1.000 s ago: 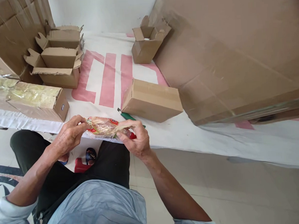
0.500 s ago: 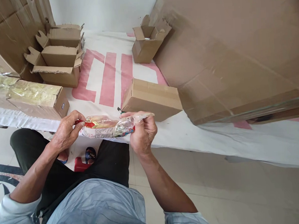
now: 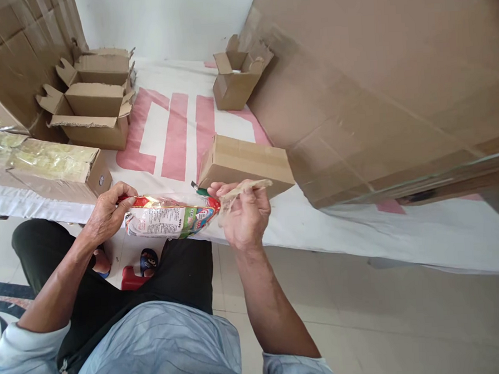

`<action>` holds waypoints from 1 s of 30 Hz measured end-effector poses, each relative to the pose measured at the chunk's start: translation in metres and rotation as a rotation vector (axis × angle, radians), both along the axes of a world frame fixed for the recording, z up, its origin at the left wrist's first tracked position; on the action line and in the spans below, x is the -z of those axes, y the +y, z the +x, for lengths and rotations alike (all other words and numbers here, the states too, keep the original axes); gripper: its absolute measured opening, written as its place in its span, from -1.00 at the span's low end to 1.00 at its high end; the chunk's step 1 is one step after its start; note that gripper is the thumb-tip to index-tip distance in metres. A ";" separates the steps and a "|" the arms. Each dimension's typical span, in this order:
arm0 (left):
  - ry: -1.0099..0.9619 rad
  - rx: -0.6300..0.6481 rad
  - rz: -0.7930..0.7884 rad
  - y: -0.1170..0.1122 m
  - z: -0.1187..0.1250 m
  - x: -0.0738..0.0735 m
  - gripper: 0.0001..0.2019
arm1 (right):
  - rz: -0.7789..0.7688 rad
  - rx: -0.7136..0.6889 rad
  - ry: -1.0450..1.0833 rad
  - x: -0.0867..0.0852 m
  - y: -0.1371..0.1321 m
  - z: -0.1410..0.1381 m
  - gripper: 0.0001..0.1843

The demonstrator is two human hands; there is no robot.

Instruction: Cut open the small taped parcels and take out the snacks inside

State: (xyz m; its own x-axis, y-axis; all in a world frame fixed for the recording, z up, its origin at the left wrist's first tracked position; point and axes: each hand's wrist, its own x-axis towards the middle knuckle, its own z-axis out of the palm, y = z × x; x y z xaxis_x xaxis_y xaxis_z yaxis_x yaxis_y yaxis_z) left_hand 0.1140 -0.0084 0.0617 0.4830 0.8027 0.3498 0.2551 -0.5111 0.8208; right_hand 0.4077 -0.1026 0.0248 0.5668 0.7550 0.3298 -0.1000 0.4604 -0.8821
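A printed plastic packet (image 3: 163, 220), clear with red, green and white areas, spans the gap between my hands above the table's front edge. My left hand (image 3: 108, 211) pinches its red left end between thumb and fingers. My right hand (image 3: 248, 218) is closed on a crumpled, yellowish see-through strip (image 3: 237, 194), which looks like used tape, at the packet's right end. A small green tool with a dark tip (image 3: 200, 190) shows just left of the right fingers; I cannot tell whether it is held. Behind them lies a closed cardboard box (image 3: 248, 156).
Two open cartons (image 3: 91, 128) stand at the left, behind a taped box (image 3: 60, 163). A small open carton (image 3: 233, 87) sits at the back. A very large cardboard box (image 3: 378, 91) fills the right side of the cloth-covered table (image 3: 339, 227).
My right hand has moved slightly right and turned, drawing the crumpled strip away from the packet's right end. More of the packet's printed side now shows. My left hand keeps its pinch.
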 end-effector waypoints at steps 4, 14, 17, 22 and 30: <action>-0.067 -0.096 -0.007 0.006 -0.003 0.004 -0.83 | -0.022 -0.119 0.003 -0.002 -0.007 0.026 -0.48; -0.270 -0.134 -0.129 0.019 -0.001 0.004 -0.76 | -0.156 -0.256 -0.191 0.012 -0.032 0.043 -0.56; -0.330 -0.097 -0.217 0.022 0.004 0.005 -0.71 | -0.126 -0.305 -0.342 0.010 -0.033 0.037 -0.65; -0.364 -0.103 -0.269 0.027 0.008 0.011 -0.66 | -0.119 -0.342 -0.526 0.001 -0.029 0.025 -0.84; -0.243 -0.147 -0.222 0.020 0.004 0.003 -0.67 | -0.091 -0.116 -0.591 0.008 -0.017 0.019 -0.81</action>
